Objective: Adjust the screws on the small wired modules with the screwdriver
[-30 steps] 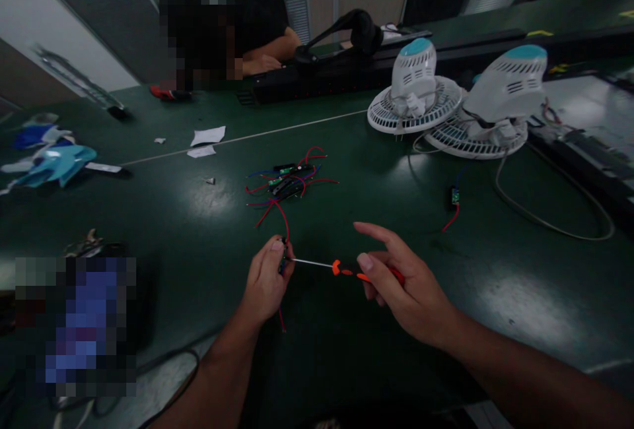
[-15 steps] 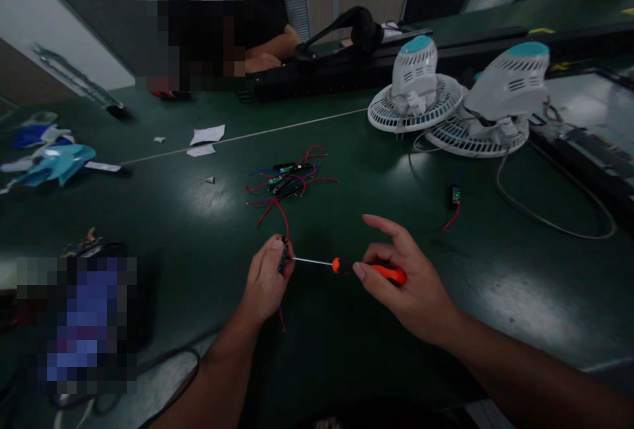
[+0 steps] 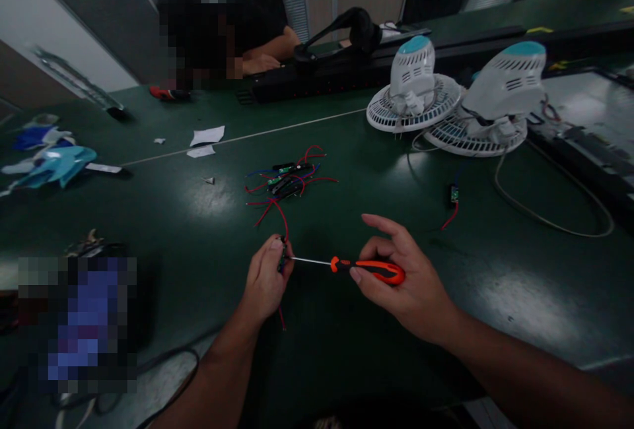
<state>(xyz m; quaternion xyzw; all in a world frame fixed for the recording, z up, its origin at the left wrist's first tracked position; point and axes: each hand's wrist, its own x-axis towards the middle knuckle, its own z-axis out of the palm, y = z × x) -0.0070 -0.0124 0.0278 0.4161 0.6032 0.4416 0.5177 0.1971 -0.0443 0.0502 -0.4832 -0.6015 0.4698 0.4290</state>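
Right hand point(image 3: 396, 284) grip on screwdriver point(image 3: 369, 267) tightened, fingers curled closer; left hand point(image 3: 267, 280) still pinching small part point(image 3: 282, 259)

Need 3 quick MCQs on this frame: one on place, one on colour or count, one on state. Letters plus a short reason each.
1. Where does the pile of red wires and small boards lie?
A. On the table beyond the hands
B. In the right hand
C. On top of a fan

2. How many white fans lie face down at the right?
A. One
B. Two
C. Four

3. What is the right hand doing?
A. Resting flat on the table
B. Gripping the orange-handled screwdriver
C. Holding a sheet of paper

Answers:
1 A: the pile sits on the green table, past both hands.
2 B: one fan lies beside the other fan.
3 B: its fingers close round the handle, and the shaft tip meets the small part pinched in the left hand.
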